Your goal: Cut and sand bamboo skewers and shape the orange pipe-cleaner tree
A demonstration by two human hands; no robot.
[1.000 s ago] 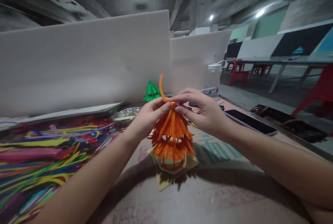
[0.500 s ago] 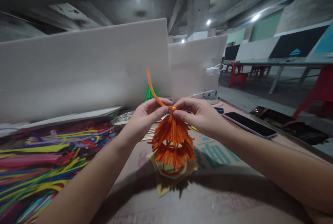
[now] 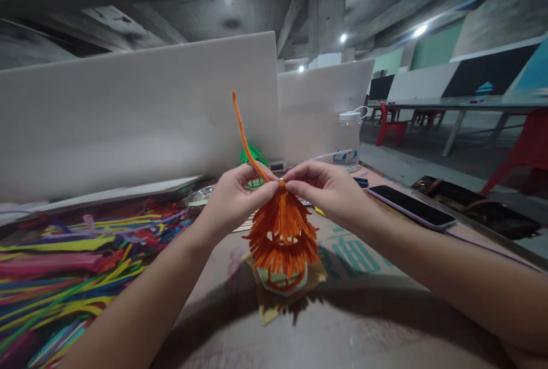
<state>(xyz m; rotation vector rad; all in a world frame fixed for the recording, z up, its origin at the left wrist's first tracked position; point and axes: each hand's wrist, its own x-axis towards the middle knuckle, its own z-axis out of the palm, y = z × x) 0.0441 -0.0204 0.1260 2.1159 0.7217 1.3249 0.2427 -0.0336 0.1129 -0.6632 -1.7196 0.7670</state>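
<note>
An orange pagoda-like model (image 3: 284, 226) made of pipe cleaners, with two fringed tiers, stands upright on a pale base (image 3: 274, 286) over a brownish-yellow sheet (image 3: 268, 313). My left hand (image 3: 242, 195) is closed, thumb and fingers pinching a loose orange pipe cleaner (image 3: 240, 126) at the model's top. Its free end sticks up and leans left. On the other side, my right hand (image 3: 323, 189) pinches at the model's tip with thumb and forefinger. A small whitish bit shows between the fingertips. The exact contact under the fingers is hidden.
Many coloured pipe cleaners (image 3: 77, 266) lie heaped at the left. Behind the hands stand a green model (image 3: 253, 155), white boards (image 3: 141, 117) and a clear bottle (image 3: 347, 140). A phone (image 3: 411, 207) and a dark bag (image 3: 475, 206) lie right, red chairs (image 3: 390, 123) beyond.
The pipe cleaner's free end has risen and swung left. My left hand has come closer to the tip, and the fingertips of both hands now nearly meet there.
</note>
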